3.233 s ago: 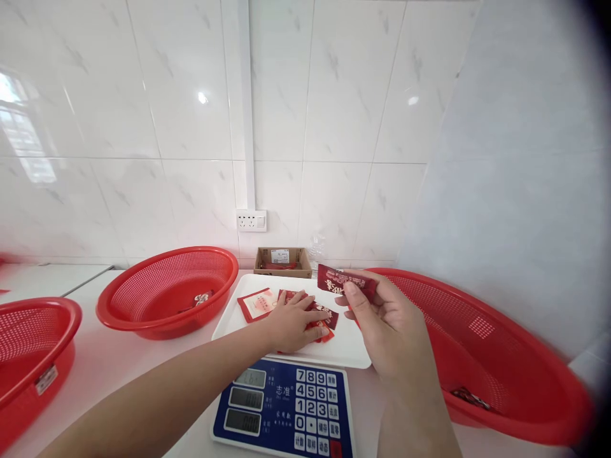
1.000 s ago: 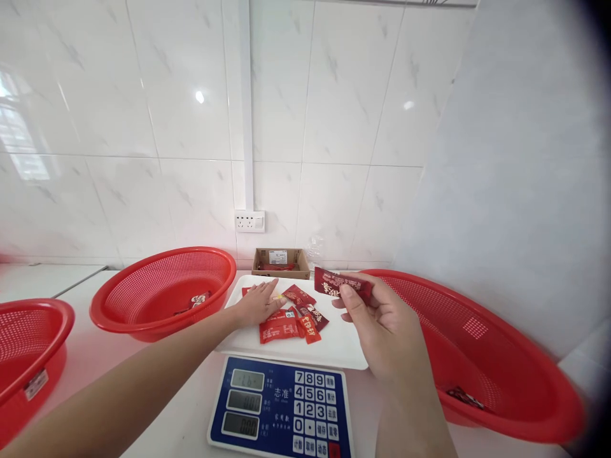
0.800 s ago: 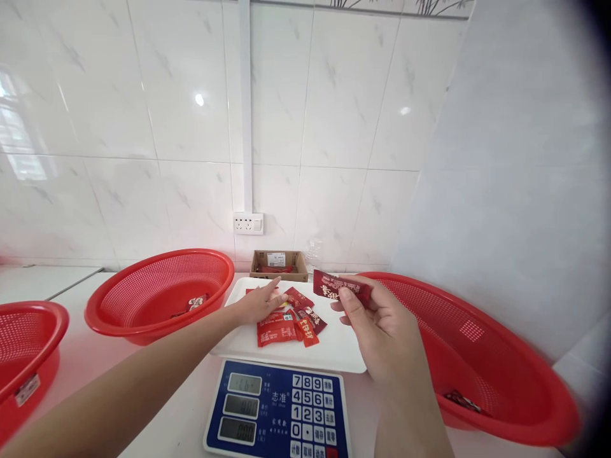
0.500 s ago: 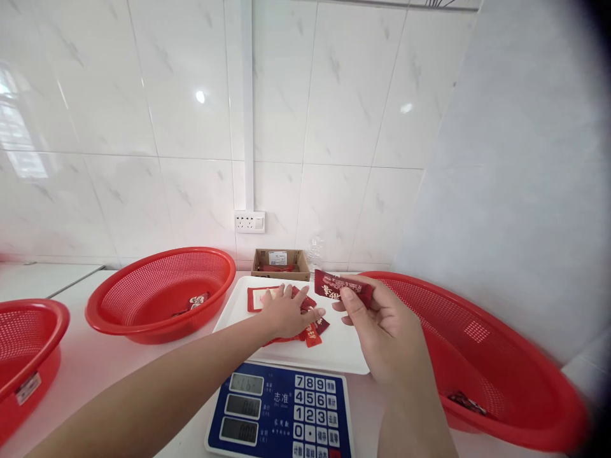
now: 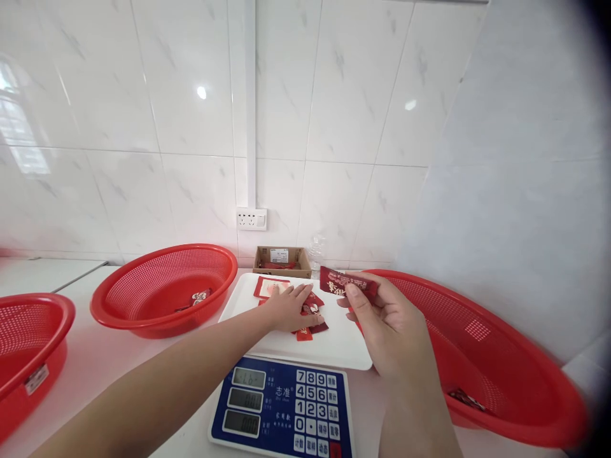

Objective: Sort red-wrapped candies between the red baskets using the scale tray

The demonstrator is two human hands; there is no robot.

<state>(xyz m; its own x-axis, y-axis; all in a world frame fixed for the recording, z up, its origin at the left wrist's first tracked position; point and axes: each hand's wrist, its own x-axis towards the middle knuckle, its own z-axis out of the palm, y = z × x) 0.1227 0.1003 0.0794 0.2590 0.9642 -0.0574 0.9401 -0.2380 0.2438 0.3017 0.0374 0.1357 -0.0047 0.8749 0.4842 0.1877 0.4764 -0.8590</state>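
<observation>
My right hand pinches a dark red snack packet with pale lettering between thumb and fingers, held above the right side of the scale's white tray. A bit of brighter red shows below those fingers; what it is I cannot make out. Over the tray, my left hand lies with fingers stretched out on a loose pile of red packets, partly covering them. A flat red-edged packet with a cream middle lies just beyond its fingertips. In front, the blue scale panel has lit displays and number keys.
Red plastic baskets stand on both sides: one at the left with a packet inside, another at the far left edge, and a large one at the right with a dark packet inside. A cardboard box sits by the wall.
My left hand has shifted slightly on the pile, and the packets under it have moved a little. My right hand still holds its packet; the view has shifted slightly.
</observation>
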